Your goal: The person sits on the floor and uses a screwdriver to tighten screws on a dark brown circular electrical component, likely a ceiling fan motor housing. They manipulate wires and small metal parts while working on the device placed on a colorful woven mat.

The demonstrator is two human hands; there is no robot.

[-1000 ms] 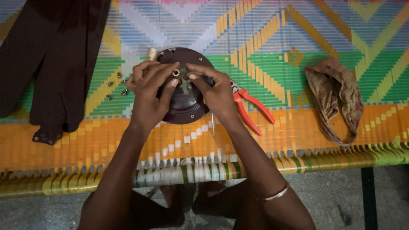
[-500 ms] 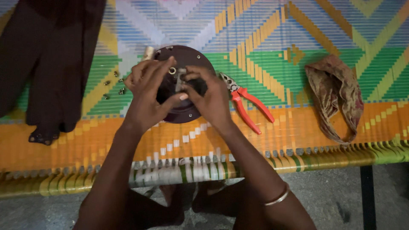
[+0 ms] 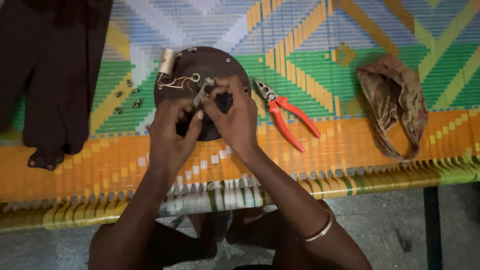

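Note:
A round dark brown fan motor housing [image 3: 200, 67] lies flat on a woven cot of many colours [image 3: 320, 45]. Thin wires [image 3: 175, 82] and a small cream cylinder [image 3: 166, 61] sit at its upper left. Both hands meet over its middle. My left hand [image 3: 170, 135] and my right hand [image 3: 235, 117] pinch a small grey metal part [image 3: 201, 92] between their fingertips, just above the housing. A thin bangle circles my right wrist [image 3: 320, 232].
Red-handled pliers [image 3: 287, 115] lie right of the housing. Several small screws [image 3: 127, 97] are scattered to its left. Dark fan blades [image 3: 55, 80] rest at far left, a crumpled brown cloth [image 3: 395, 105] at right. The cot's front edge [image 3: 350, 177] runs below, grey floor beneath.
The hands have drawn back towards me from the top of the housing, uncovering its upper part, the wires and the cream cylinder. They now hold the small metal part between them.

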